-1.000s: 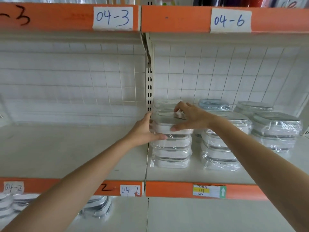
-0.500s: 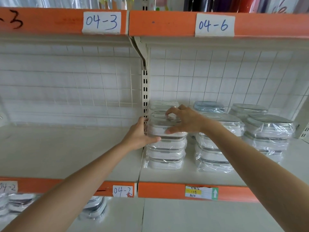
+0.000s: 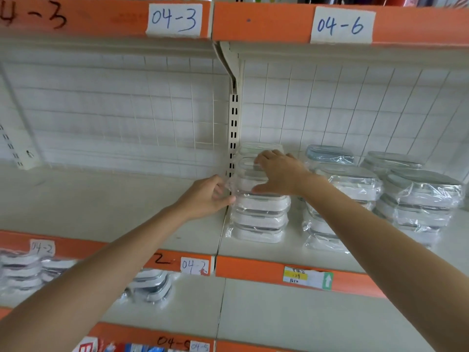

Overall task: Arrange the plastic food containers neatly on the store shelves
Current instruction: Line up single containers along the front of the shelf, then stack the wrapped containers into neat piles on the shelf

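Observation:
A white plastic food container (image 3: 247, 184) wrapped in clear film tops a stack of similar containers (image 3: 258, 219) at the left end of the right-hand shelf. My right hand (image 3: 280, 175) lies over its lid, fingers curled on the far edge and thumb against the front. My left hand (image 3: 205, 196) holds its left side, thumb at the front corner. More wrapped stacks stand to the right: a middle stack (image 3: 342, 196) and a right stack (image 3: 418, 199), with a blue-lidded container (image 3: 330, 154) behind.
A slotted upright post (image 3: 233, 133) divides the two shelf bays; wire grid backs both. The left bay's shelf (image 3: 101, 199) is bare. Below, the lower left shelf holds more wrapped containers (image 3: 149, 285). Orange shelf edges (image 3: 253, 268) carry paper labels.
Both hands stay on the top container, which has settled slightly back on its stack. The view has shifted a little to the left and down.

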`<state>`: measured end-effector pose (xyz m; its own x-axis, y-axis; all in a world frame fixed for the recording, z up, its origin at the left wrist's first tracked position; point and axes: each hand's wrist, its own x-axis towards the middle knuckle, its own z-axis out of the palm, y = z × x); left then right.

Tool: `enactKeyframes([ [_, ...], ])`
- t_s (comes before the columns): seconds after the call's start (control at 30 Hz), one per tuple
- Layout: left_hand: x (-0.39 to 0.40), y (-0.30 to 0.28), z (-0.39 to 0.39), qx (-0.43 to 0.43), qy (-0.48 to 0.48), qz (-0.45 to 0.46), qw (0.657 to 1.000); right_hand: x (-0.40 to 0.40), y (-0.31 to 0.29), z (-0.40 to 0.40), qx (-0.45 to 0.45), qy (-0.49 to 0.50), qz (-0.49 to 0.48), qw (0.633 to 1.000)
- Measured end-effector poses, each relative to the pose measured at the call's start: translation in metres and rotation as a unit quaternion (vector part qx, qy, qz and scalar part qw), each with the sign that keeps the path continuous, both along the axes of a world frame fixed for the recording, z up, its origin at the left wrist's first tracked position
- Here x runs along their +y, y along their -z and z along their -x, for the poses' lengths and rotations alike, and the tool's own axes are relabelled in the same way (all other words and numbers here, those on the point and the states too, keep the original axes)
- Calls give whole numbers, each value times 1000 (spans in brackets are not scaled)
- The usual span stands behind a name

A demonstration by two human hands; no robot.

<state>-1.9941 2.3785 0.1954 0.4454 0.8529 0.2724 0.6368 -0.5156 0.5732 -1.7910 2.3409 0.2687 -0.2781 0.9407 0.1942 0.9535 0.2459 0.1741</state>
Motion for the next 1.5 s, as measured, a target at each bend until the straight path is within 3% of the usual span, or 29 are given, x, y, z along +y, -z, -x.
enactKeyframes([
  [0.23, -17, -4, 51, 172, 33, -70, 982, -18, 4, 50, -25, -38, -91, 995],
  [0.37, -29, -5, 92, 212, 25, -65, 975, -31, 12, 96, 40, -63, -49, 996],
  [0.77, -87, 73, 252, 168, -71, 10, 983, -65, 113, 243, 71, -121, 154, 978],
  [1.07, -121, 164, 287, 198, -60, 111, 972, -84, 207, 285, 77, -75, 285, 953],
  [1.3, -113, 200, 288, 168, -98, 129, 972, -58, 247, 287, 47, -69, 303, 949],
  [1.5, -92, 260, 276, 117, -114, 97, 982, -27, 310, 289, 85, -72, 237, 965],
])
